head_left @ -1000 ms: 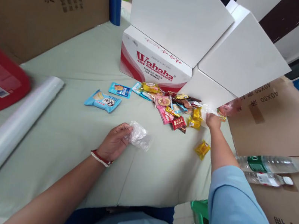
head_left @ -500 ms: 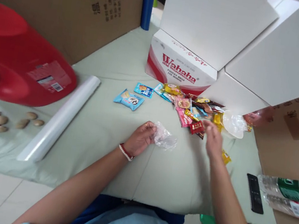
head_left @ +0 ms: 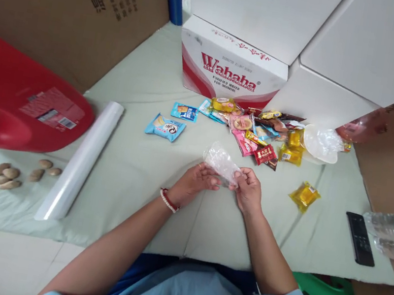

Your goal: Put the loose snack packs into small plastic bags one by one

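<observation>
A crumpled clear plastic bag (head_left: pixel 222 160) is held above the table between my two hands. My right hand (head_left: pixel 250 193) pinches its right edge between thumb and fingers. Against the bag's lower left side, my left hand (head_left: pixel 193 184) has its fingers curled, partly hidden by the film. Just beyond lies a pile of wrapped snacks, including a red packet (head_left: pixel 265 155), a pink packet (head_left: pixel 244 143) and a yellow-wrapped piece (head_left: pixel 223 104). Two blue snack packets, a larger one (head_left: pixel 165 128) and a smaller one (head_left: pixel 184 111), lie to the left.
A white bowl (head_left: pixel 317 154) with clear plastic in it stands right of the pile. One yellow packet (head_left: pixel 305 196) lies apart, near a black phone-like object (head_left: pixel 360 238). On the left are a film roll (head_left: pixel 80 161), several stones (head_left: pixel 9 173) and a red jug (head_left: pixel 38 107). A Wahaba-style carton (head_left: pixel 231 73) stands behind.
My right hand has come from the snack pile back to the left and now grips the bag's right edge. The bag is lifted and turned a little. The camera view has shifted.
</observation>
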### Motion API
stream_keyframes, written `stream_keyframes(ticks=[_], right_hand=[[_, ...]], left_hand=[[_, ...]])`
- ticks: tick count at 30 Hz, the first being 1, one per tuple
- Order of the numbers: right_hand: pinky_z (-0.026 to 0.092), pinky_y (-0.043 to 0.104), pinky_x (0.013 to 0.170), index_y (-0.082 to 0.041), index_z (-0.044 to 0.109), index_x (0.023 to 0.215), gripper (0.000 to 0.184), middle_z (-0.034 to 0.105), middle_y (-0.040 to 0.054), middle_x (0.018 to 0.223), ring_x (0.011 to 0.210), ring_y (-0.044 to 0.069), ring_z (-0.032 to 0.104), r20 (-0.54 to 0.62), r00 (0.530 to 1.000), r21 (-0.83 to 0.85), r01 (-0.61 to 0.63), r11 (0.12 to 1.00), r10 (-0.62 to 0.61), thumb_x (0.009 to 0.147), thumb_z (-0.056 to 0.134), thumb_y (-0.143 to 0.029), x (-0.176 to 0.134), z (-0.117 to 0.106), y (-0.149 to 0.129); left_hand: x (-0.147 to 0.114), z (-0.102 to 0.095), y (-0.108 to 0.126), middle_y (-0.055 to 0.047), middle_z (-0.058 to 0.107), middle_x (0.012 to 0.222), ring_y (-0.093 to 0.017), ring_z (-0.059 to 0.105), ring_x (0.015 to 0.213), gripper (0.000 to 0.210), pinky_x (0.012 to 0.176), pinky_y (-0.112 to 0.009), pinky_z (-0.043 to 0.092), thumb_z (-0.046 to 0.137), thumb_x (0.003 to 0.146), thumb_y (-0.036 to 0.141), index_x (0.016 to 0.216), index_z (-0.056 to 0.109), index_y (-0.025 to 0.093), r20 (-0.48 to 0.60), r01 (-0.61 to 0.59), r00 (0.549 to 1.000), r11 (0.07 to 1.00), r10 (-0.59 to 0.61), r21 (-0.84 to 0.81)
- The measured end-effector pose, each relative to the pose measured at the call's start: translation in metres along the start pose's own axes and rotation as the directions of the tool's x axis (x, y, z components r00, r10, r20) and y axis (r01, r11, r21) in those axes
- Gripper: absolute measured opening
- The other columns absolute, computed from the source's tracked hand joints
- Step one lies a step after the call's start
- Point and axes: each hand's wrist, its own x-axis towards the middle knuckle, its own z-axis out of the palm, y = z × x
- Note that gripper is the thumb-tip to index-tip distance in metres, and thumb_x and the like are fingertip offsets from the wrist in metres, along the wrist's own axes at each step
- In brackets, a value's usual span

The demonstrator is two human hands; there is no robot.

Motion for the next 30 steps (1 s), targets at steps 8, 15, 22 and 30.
stream_keyframes(ticks=[8, 15, 22, 30], right_hand=[[0.057, 0.048, 0.099, -0.029, 0.072, 0.121, 0.064, 0.068, 0.0117, 0.128, 0.120, 0.031, 0.062, 0.272, 0.867, -0.433, 0.499, 0.751, -0.419, 0.070, 0.091, -0.062, -0.014, 0.001, -0.012], [0.046, 0.032, 0.067, -0.026, 0.075, 0.086, 0.023, 0.063, 0.0005, 0.075, 0.068, 0.017, 0.055, 0.278, 0.926, -0.291, 0.334, 0.897, -0.255, 0.091, 0.077, -0.048, -0.012, -0.008, -0.010], [0.048, 0.030, 0.065, -0.026, 0.068, 0.089, 0.037, 0.060, 0.0008, 0.086, 0.071, 0.016, 0.052, 0.144, 0.950, -0.069, 0.287, 0.955, -0.276, 0.079, 0.086, -0.057, -0.005, -0.015, -0.015], [0.044, 0.030, 0.068, -0.025, 0.075, 0.087, 0.018, 0.065, 0.0005, 0.080, 0.071, 0.016, 0.055, 0.366, 0.887, -0.303, 0.399, 0.866, -0.281, 0.091, 0.080, -0.042, -0.014, -0.007, -0.010]], left_hand=[[0.002, -0.009, -0.003, 0.001, 0.055, 0.052, -0.011, 0.045, 0.052, 0.052, 0.054, -0.028, 0.034, 0.084, 0.080, 0.060, 0.060, 0.063, 0.018, -0.080, -0.059, 0.993, 0.963, 0.083, 0.263], [0.002, -0.006, 0.002, 0.004, 0.051, 0.056, -0.011, 0.041, 0.053, 0.047, 0.052, -0.027, 0.030, 0.095, 0.069, 0.052, 0.066, 0.062, 0.019, 0.000, -0.062, 0.998, 0.979, 0.063, 0.196], [0.000, -0.009, 0.005, 0.005, 0.048, 0.053, -0.010, 0.037, 0.050, 0.050, 0.050, -0.027, 0.027, 0.095, 0.069, 0.053, 0.064, 0.059, 0.019, -0.002, -0.056, 0.998, 0.984, 0.058, 0.168], [0.002, -0.011, 0.002, 0.003, 0.059, 0.065, -0.008, 0.042, 0.054, 0.047, 0.052, -0.025, 0.030, 0.100, 0.062, 0.049, 0.077, 0.069, 0.016, 0.015, 0.031, 0.999, 0.989, -0.034, 0.142]])
